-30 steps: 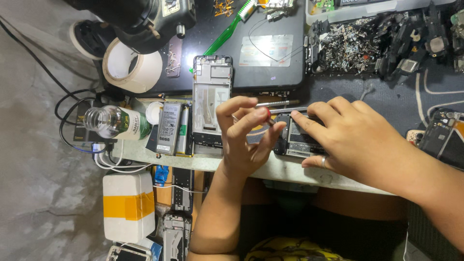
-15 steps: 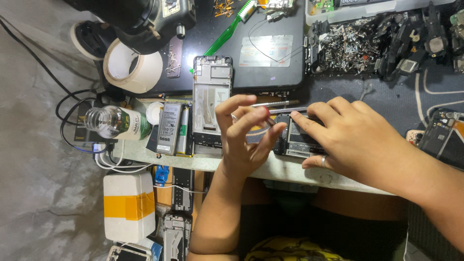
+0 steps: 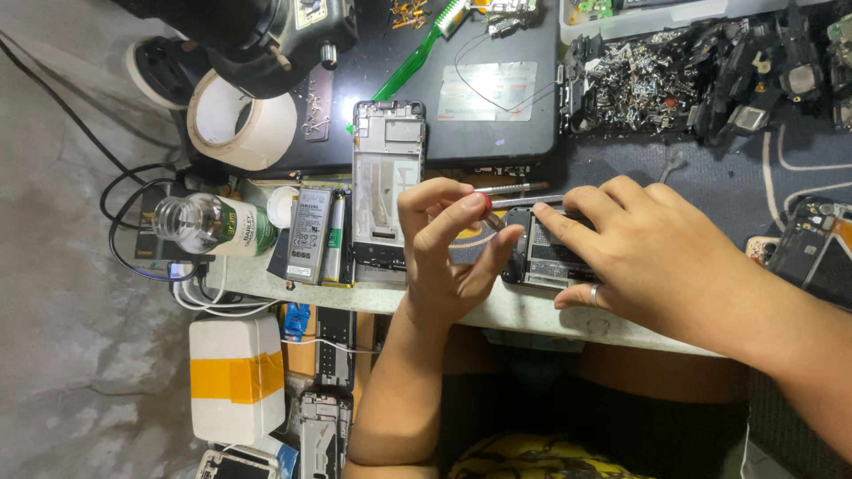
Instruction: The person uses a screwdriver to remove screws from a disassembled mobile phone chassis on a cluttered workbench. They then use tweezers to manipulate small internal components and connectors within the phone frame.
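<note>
Left hand (image 3: 448, 253) raised over the bench edge, thumb and forefinger pinched on the red-tipped handle of a small screwdriver (image 3: 506, 197), remaining fingers curled loosely beneath. Thin metal shaft running right from the pinch, ending over the top edge of the opened phone (image 3: 541, 253). Right hand (image 3: 652, 257) spread flat, palm down, fingers pressing on the opened phone and covering most of its right half; plain ring on one finger; not gripping, only holding the phone down. Opened phone lying back-up on the pale bench top (image 3: 532, 315), just right of the left hand, dark inner parts and a label showing between the two hands.

Left of the opened phone, touching the left hand's knuckles: a bare silver phone frame (image 3: 388, 177), upright in the view. Further left of the phone, beside that frame: a flat grey battery (image 3: 311, 235), then a clear plastic bottle (image 3: 213, 226) lying on its side. Up and left of the phone: a roll of pale tape (image 3: 240, 124) under a black microscope body (image 3: 257, 40). Above the phone: a dark laptop (image 3: 479, 98) with a green toothbrush (image 3: 417, 53) across it. Up and right of the phone: a heap of scrap metal parts (image 3: 639, 84). Far right of the phone: another dismantled handset (image 3: 812, 248). Below and left of the phone, off the bench: a white foam box with yellow tape (image 3: 238, 377).
</note>
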